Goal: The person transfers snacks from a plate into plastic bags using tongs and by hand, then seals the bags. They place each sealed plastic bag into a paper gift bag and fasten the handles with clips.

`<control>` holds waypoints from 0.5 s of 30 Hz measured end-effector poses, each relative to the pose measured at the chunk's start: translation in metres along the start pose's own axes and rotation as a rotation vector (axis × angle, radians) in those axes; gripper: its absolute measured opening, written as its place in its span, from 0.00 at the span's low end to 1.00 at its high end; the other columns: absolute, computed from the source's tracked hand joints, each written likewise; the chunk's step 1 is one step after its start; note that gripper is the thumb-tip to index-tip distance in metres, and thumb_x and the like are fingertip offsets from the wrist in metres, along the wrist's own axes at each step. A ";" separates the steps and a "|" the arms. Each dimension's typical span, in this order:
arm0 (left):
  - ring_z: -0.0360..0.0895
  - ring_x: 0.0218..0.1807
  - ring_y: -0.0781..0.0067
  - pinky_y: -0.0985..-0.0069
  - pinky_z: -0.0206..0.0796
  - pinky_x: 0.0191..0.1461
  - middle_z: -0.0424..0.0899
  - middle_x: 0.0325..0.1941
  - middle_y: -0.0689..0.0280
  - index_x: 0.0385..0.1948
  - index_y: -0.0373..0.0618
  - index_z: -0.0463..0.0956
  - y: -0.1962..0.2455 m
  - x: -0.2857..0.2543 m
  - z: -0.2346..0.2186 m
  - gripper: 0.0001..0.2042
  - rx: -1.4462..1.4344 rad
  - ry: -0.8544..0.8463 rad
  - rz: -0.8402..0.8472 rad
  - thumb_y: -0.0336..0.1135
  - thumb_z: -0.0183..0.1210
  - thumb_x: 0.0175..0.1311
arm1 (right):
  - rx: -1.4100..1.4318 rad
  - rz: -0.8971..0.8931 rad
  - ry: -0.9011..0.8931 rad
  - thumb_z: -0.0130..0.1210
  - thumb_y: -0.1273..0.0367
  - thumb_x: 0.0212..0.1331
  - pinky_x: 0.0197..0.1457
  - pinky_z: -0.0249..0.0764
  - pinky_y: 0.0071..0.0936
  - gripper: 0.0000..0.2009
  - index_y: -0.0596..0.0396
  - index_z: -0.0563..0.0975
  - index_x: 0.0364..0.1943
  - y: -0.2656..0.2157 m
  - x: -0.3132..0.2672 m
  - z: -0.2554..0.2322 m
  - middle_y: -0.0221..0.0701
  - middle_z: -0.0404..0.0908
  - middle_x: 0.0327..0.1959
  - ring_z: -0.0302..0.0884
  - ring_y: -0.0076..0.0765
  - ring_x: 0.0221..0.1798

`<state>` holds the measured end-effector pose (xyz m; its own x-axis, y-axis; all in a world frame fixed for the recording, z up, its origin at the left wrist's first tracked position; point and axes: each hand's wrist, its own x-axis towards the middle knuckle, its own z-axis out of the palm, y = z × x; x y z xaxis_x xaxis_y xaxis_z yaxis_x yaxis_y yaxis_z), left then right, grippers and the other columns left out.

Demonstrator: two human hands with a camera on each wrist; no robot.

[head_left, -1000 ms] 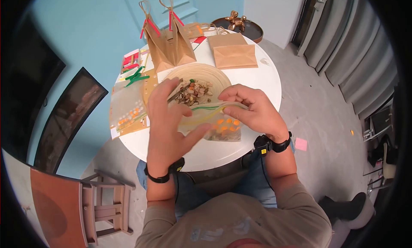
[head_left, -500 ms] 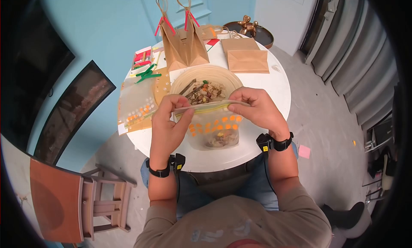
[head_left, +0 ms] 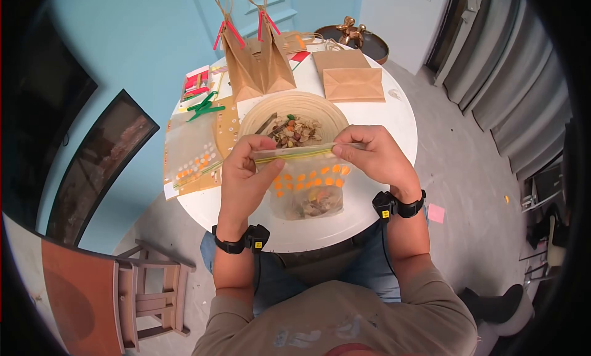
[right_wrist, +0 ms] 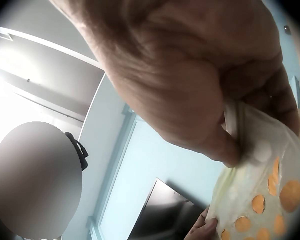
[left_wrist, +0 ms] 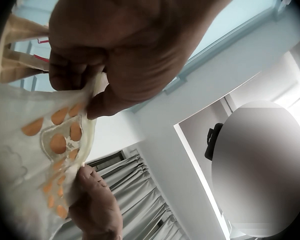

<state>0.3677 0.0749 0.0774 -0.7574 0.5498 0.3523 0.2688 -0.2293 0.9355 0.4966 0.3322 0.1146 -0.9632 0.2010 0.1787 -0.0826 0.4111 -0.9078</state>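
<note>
A translucent zip bag [head_left: 308, 180] with orange dots hangs upright between both hands, dried mixed pieces gathered at its bottom. My left hand [head_left: 243, 177] pinches the left end of its zip edge between thumb and fingers. At the right end, my right hand [head_left: 375, 156] pinches the same edge. In the left wrist view the bag [left_wrist: 55, 140] stretches from the near hand [left_wrist: 120, 55] to the other. The right wrist view shows the thumb pressed on the bag's top strip [right_wrist: 235, 135]. Behind the bag, a round woven basket [head_left: 252, 110] holds more dried pieces and a dark stick-like tool [head_left: 266, 123].
Two upright paper bags [head_left: 255, 67] with red clips stand at the back of the white table [head_left: 394, 128]. A folded paper bag [head_left: 351, 84] lies at the right. On the left are another dotted zip bag [head_left: 191, 144], green clips [head_left: 203, 107] and a small box [head_left: 196, 82].
The left hand, earlier loose and lifted above the bag's left side, has come down and taken hold of the zip edge. The bag now hangs stretched flat between both hands.
</note>
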 end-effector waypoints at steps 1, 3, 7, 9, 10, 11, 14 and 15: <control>0.81 0.55 0.82 0.81 0.74 0.57 0.85 0.53 0.70 0.57 0.39 0.81 0.000 -0.001 0.002 0.17 0.000 -0.002 0.000 0.16 0.69 0.70 | -0.023 0.015 -0.003 0.71 0.70 0.72 0.43 0.78 0.28 0.08 0.63 0.89 0.44 -0.001 -0.002 0.000 0.32 0.88 0.33 0.81 0.25 0.36; 0.81 0.56 0.81 0.80 0.74 0.59 0.84 0.55 0.69 0.60 0.39 0.80 0.001 -0.002 0.007 0.19 0.033 0.026 -0.017 0.16 0.69 0.69 | -0.044 0.033 -0.004 0.72 0.70 0.70 0.44 0.79 0.30 0.08 0.63 0.89 0.44 -0.008 -0.006 -0.001 0.35 0.89 0.34 0.83 0.28 0.36; 0.82 0.57 0.79 0.78 0.75 0.61 0.84 0.55 0.67 0.62 0.38 0.79 0.009 -0.009 0.017 0.20 0.127 0.012 0.013 0.17 0.69 0.69 | -0.324 -0.243 0.089 0.72 0.71 0.65 0.54 0.82 0.40 0.09 0.60 0.89 0.45 -0.022 -0.019 0.002 0.41 0.90 0.42 0.87 0.48 0.48; 0.83 0.57 0.77 0.77 0.76 0.62 0.85 0.53 0.65 0.63 0.38 0.79 0.010 -0.013 0.020 0.21 0.348 -0.058 0.091 0.19 0.70 0.70 | -0.394 -0.335 0.133 0.72 0.71 0.63 0.57 0.82 0.44 0.10 0.59 0.89 0.46 -0.027 -0.023 0.003 0.42 0.90 0.44 0.86 0.53 0.52; 0.83 0.57 0.77 0.77 0.76 0.62 0.85 0.53 0.65 0.63 0.38 0.79 0.013 -0.015 0.022 0.21 0.347 -0.062 0.089 0.19 0.70 0.70 | -0.402 -0.331 0.077 0.71 0.72 0.63 0.59 0.81 0.46 0.09 0.59 0.89 0.46 -0.030 -0.024 0.003 0.41 0.88 0.43 0.85 0.54 0.53; 0.84 0.56 0.76 0.76 0.77 0.62 0.86 0.53 0.65 0.64 0.38 0.79 0.017 -0.017 0.025 0.21 0.377 -0.084 0.103 0.20 0.70 0.70 | -0.409 -0.327 0.020 0.71 0.73 0.62 0.60 0.81 0.48 0.09 0.59 0.89 0.45 -0.032 -0.026 0.003 0.40 0.87 0.42 0.84 0.54 0.54; 0.85 0.56 0.75 0.74 0.78 0.62 0.87 0.51 0.64 0.65 0.39 0.79 0.017 -0.019 0.027 0.22 0.401 -0.110 0.124 0.20 0.70 0.71 | -0.456 -0.304 -0.026 0.70 0.73 0.62 0.59 0.81 0.48 0.07 0.60 0.87 0.41 -0.033 -0.026 0.005 0.39 0.86 0.40 0.83 0.55 0.53; 0.86 0.56 0.75 0.74 0.78 0.61 0.87 0.51 0.63 0.65 0.39 0.79 0.017 -0.019 0.027 0.22 0.395 -0.113 0.133 0.20 0.70 0.71 | -0.456 -0.302 -0.026 0.70 0.73 0.62 0.59 0.81 0.48 0.07 0.60 0.87 0.41 -0.033 -0.025 0.005 0.39 0.86 0.40 0.83 0.55 0.53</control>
<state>0.4022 0.0820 0.0869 -0.6371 0.6255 0.4504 0.5835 0.0095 0.8121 0.5224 0.3093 0.1378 -0.9203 -0.0055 0.3912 -0.2427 0.7923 -0.5598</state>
